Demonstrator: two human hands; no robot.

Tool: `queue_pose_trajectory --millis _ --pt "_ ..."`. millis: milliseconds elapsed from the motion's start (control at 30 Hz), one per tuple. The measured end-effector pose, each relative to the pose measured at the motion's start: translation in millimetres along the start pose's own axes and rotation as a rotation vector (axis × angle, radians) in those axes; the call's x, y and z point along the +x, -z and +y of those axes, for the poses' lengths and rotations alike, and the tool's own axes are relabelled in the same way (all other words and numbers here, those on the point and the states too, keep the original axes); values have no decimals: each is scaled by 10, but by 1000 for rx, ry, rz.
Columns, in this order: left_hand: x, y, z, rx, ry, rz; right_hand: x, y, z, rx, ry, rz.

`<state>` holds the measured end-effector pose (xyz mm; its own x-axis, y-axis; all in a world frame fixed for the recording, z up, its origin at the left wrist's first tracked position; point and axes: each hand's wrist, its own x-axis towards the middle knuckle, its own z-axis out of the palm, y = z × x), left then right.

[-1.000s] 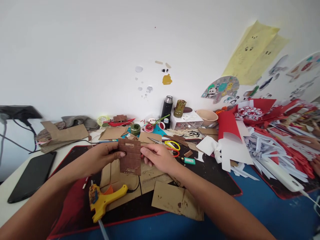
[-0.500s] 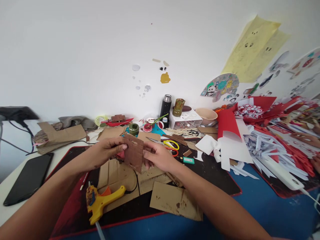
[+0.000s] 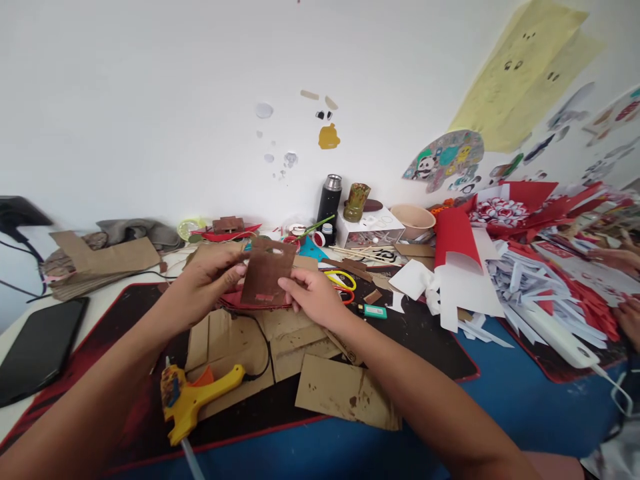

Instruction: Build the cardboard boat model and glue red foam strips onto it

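Both hands hold a brown-painted cardboard piece (image 3: 267,275) upright in front of me. A small hole opens near its top edge, and a reddish patch marks its lower part. My left hand (image 3: 216,272) pinches its left edge; some of those fingers are hidden behind it. My right hand (image 3: 311,293) grips the lower right corner between thumb and fingers. Just behind and below the piece shows part of a dark red object (image 3: 227,301), mostly covered. Below the hands lie flat cardboard pieces (image 3: 215,347) and a yellow glue gun (image 3: 200,398).
Scissors with yellow and orange handles (image 3: 341,280) and a teal USB stick (image 3: 375,311) lie right of my hands. Farther back stand a black thermos (image 3: 330,200) and a white box (image 3: 370,227). A phone (image 3: 43,350) lies left. Another person's hand (image 3: 627,317) shows at far right.
The cardboard piece has turned to face me more squarely, and its small hole and reddish patch show more clearly. My right hand now grips nearer its bottom corner. The camera view has shifted slightly.
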<state>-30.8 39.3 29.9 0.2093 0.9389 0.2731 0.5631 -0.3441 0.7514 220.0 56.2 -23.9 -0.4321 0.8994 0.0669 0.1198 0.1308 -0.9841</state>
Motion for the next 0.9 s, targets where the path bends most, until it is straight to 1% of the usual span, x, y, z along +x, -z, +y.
queue_pose_trajectory --millis 67,133,233,300,400,500,633,767,900 --pt "-46 -24 -110 81 -18 -6 79 42 44 1 51 75" --pt "-106 -73 -251 222 -38 -85 138 87 82 6 87 127" --pt "-200 -168 -474 454 -97 -189 163 121 130 6 97 137" --pt "-258 -214 -599 551 -117 -209 141 118 159 -28 103 137" --pt "-332 -228 -721 618 -111 -189 86 102 184 -107 103 131" --pt "-370 -203 -775 636 -69 -178 49 95 172 -203 111 143" --pt "-356 -193 -797 608 -12 -179 30 96 149 -293 133 149" --pt "-332 -220 -803 522 -19 -148 19 100 153 -333 127 143" --pt "-325 -238 -796 471 -46 -104 1 109 126 -377 156 124"
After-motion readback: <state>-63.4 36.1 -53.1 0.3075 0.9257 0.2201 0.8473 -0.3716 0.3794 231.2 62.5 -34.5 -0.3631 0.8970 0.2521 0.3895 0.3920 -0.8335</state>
